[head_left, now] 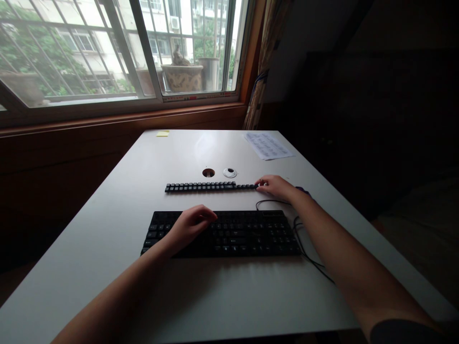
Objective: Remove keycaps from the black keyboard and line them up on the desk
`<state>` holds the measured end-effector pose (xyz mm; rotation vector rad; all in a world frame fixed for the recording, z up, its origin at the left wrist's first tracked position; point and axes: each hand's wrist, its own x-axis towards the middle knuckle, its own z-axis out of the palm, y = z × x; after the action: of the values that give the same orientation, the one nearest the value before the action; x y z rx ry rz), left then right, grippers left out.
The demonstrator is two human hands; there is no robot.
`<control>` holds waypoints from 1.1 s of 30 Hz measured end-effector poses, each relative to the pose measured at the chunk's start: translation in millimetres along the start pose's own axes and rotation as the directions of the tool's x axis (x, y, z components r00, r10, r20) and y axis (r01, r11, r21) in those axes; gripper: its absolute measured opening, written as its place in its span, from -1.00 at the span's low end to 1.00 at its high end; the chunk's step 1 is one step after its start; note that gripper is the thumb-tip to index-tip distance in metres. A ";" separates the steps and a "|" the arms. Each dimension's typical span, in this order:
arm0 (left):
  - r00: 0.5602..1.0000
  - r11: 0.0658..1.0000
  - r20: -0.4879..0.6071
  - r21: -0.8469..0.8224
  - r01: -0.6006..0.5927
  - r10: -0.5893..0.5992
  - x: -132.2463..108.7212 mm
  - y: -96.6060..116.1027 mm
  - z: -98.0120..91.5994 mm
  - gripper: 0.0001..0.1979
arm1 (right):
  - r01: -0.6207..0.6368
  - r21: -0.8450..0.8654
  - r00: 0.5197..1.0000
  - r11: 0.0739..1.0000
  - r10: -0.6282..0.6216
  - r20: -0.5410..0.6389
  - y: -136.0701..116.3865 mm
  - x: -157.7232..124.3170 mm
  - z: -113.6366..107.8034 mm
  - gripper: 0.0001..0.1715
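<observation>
A black keyboard (247, 234) lies on the white table (201, 296) in front of me. My left hand (190, 224) rests on its left half with the fingers curled loosely over the keys. Beyond the keyboard, loose black keycaps (210, 187) lie in a long double row. My right hand (276, 186) is at the right end of that row, fingertips pinched together on the last keycap. The keyboard's black cable (304, 239) loops on the table under my right forearm.
A round cable hole (208, 172) and its white cover (230, 172) lie beyond the keycaps. A printed sheet (267, 145) is at the far right, a yellow sticky note (162, 134) at the far edge. A window and a curtain stand behind the table.
</observation>
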<state>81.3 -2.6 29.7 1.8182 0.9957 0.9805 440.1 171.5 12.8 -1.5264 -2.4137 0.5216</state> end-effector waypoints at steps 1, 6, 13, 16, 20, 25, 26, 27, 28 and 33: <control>1.000 1.000 0.000 0.000 -0.001 0.001 0.0 -0.2 0.0 -0.88 | 0.001 0.000 1.000 1.000 -0.001 -0.001 -0.3 -0.4 -0.2 -0.71; 1.000 1.000 -0.001 0.001 0.006 -0.006 0.4 1.0 0.0 -0.88 | -0.005 0.012 1.000 1.000 0.005 -0.007 0.6 0.1 0.4 -0.66; 1.000 1.000 -0.003 -0.015 0.013 -0.013 -0.1 2.3 0.4 -0.87 | -0.045 0.049 0.997 0.998 0.048 -0.062 -1.9 -9.6 -6.6 -0.63; 1.000 0.999 -0.006 -0.030 0.018 -0.018 -0.5 2.3 0.5 -0.87 | -0.061 0.040 0.981 0.997 0.067 -0.183 -10.6 -26.4 -15.6 -0.59; 1.000 1.000 -0.004 -0.011 0.010 -0.010 -0.6 3.7 0.4 -0.87 | -0.084 -0.008 0.927 0.996 0.075 -0.368 -24.9 -56.7 -30.6 -0.58; 1.000 1.000 -0.001 0.030 0.009 -0.009 -1.0 3.5 0.5 -0.87 | -0.153 -0.129 0.871 0.980 0.072 -0.486 -43.4 -101.1 -47.4 -0.59; 1.000 0.999 0.000 0.032 0.009 -0.009 -1.1 3.0 0.5 -0.87 | -0.198 -0.097 0.870 0.975 0.129 -0.476 -47.0 -109.7 -48.6 -0.56; 1.000 0.999 0.002 0.033 0.008 -0.008 -1.3 2.5 0.6 -0.87 | -0.238 -0.051 0.871 0.970 0.189 -0.454 -50.6 -117.7 -48.6 -0.52; 1.000 0.999 0.004 0.033 0.006 -0.007 -1.4 2.0 0.7 -0.87 | -0.256 -0.002 0.876 0.967 0.232 -0.423 -54.0 -124.8 -47.5 -0.49; 1.000 0.999 0.012 0.041 -0.005 0.004 -1.6 2.2 0.9 -0.87 | -0.283 0.142 0.873 0.949 0.316 -0.372 -65.2 -145.7 -30.8 -0.45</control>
<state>82.0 -5.0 30.9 1.8583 1.0118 0.9576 460.6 19.4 66.6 -1.7836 -1.8458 0.3262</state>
